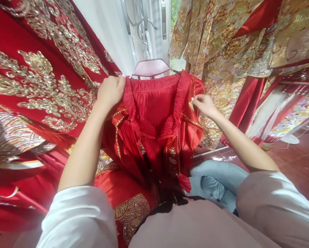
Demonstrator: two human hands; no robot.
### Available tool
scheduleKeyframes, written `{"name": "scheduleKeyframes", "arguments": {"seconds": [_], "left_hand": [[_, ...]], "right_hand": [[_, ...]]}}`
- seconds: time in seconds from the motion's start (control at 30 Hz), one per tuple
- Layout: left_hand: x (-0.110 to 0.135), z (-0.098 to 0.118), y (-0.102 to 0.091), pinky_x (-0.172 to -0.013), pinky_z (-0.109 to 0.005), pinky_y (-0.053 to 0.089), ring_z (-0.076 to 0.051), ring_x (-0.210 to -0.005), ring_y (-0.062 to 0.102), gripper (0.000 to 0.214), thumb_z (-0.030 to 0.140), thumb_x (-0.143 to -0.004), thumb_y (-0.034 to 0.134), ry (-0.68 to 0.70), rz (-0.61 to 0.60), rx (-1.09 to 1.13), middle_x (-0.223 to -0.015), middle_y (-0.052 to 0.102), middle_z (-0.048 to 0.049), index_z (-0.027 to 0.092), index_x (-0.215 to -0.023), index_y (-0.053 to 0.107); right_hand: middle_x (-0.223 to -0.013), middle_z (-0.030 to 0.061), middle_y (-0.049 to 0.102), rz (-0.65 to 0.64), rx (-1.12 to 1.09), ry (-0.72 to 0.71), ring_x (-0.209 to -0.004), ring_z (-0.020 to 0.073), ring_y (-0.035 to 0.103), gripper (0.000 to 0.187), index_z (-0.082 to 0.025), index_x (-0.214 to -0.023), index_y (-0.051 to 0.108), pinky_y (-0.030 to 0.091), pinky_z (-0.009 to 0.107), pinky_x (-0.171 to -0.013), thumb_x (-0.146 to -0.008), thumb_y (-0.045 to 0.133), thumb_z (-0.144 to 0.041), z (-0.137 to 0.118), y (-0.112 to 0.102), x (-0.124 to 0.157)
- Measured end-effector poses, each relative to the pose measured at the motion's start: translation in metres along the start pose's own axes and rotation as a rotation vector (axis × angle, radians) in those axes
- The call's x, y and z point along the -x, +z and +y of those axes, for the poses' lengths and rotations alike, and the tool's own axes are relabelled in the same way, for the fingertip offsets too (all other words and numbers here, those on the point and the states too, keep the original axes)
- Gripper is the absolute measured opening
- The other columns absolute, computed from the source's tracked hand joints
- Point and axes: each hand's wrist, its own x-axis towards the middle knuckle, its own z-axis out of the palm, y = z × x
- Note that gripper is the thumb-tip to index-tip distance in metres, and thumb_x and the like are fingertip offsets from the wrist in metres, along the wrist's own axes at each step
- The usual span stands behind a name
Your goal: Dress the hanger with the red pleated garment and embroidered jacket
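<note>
A red garment (154,103) with gold bead trim hangs in front of me on a clothes hanger (151,68) with a pale pink panel and a metal hook. My left hand (111,90) is closed around its left shoulder, the fingers curled over the far side. At the right shoulder, my right hand (204,104) pinches the trimmed red cloth between thumb and fingers. Gathered straps run down from both shoulders to the ruffled front. The lower part falls toward my lap in shadow.
Red cloth with gold sequin embroidery (48,69) fills the left side. Gold patterned garments (221,51) hang at the right. A white door frame (164,20) stands behind the hanger. Orange-red cloth with gold motifs (128,196) lies below, beside my blue-grey trousers (216,172).
</note>
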Motion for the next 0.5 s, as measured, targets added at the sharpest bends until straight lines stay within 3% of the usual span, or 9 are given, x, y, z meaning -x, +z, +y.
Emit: {"name": "scheduleKeyframes", "arguments": {"seconds": [0.07, 0.13, 0.27, 0.33, 0.37, 0.43, 0.5], "left_hand": [[0.000, 0.002, 0.001, -0.060, -0.032, 0.023, -0.017, -0.058, 0.034, 0.047, 0.050, -0.090, 0.025, 0.007, -0.013, 0.007, -0.059, 0.039, -0.0043, 0.022, -0.053, 0.030], [-0.002, 0.002, 0.002, -0.061, -0.032, 0.024, -0.016, -0.058, 0.032, 0.047, 0.050, -0.090, 0.026, 0.007, -0.032, 0.023, -0.058, 0.037, -0.0037, 0.022, -0.053, 0.030], [-0.006, -0.002, 0.003, -0.063, -0.032, 0.025, -0.015, -0.057, 0.031, 0.048, 0.050, -0.091, 0.027, 0.031, -0.054, 0.051, -0.055, 0.035, -0.0023, 0.022, -0.052, 0.031], [-0.009, -0.006, 0.005, -0.063, -0.032, 0.025, -0.015, -0.058, 0.031, 0.049, 0.050, -0.092, 0.026, 0.078, -0.063, 0.051, -0.054, 0.033, -0.0017, 0.022, -0.052, 0.031], [-0.009, -0.009, 0.005, -0.063, -0.032, 0.025, -0.015, -0.058, 0.031, 0.050, 0.051, -0.091, 0.026, 0.104, -0.068, 0.055, -0.054, 0.033, -0.0013, 0.022, -0.052, 0.030], [-0.010, -0.015, 0.005, -0.064, -0.030, 0.027, -0.015, -0.061, 0.034, 0.049, 0.054, -0.090, 0.027, 0.165, -0.096, 0.089, -0.056, 0.036, -0.0008, 0.021, -0.054, 0.033], [-0.008, -0.020, 0.004, -0.067, -0.029, 0.032, -0.015, -0.067, 0.042, 0.046, 0.056, -0.087, 0.031, 0.218, -0.116, 0.176, -0.066, 0.049, -0.0011, 0.020, -0.064, 0.046]], "right_hand": [[-0.052, -0.0033, 0.040, -0.076, -0.102, 0.048, -0.048, 0.0102, 0.035, 0.030, -0.019, -0.057, 0.039, 0.032, 0.025, -0.053, -0.085, 0.049, -0.022, -0.003, -0.007, 0.003], [-0.051, -0.0039, 0.039, -0.072, -0.095, 0.061, -0.047, 0.0091, 0.033, 0.031, -0.018, -0.057, 0.041, 0.031, 0.024, -0.052, -0.085, 0.052, -0.022, -0.009, -0.029, 0.002], [-0.057, -0.0022, 0.046, 0.139, -0.098, -0.027, -0.052, 0.0072, 0.036, 0.020, -0.014, -0.062, 0.053, 0.030, 0.025, -0.057, -0.081, 0.060, -0.015, -0.017, -0.078, -0.026], [-0.060, -0.0025, 0.047, 0.266, -0.187, -0.073, -0.054, 0.0050, 0.036, 0.016, -0.012, -0.065, 0.054, 0.031, 0.024, -0.060, -0.079, 0.058, -0.005, -0.016, -0.086, -0.049], [-0.061, -0.0029, 0.048, 0.260, -0.204, -0.070, -0.055, 0.0042, 0.037, 0.017, -0.012, -0.065, 0.054, 0.032, 0.023, -0.062, -0.078, 0.056, -0.001, -0.014, -0.086, -0.060], [-0.059, -0.0034, 0.050, 0.059, -0.143, -0.001, -0.056, 0.0036, 0.040, 0.019, -0.011, -0.063, 0.054, 0.034, 0.021, -0.064, -0.078, 0.053, 0.001, -0.010, -0.078, -0.075], [-0.056, -0.0030, 0.052, -0.120, -0.025, 0.011, -0.055, 0.0042, 0.042, 0.019, -0.010, -0.060, 0.056, 0.035, 0.021, -0.064, -0.077, 0.055, -0.002, -0.011, -0.068, -0.082]]}}
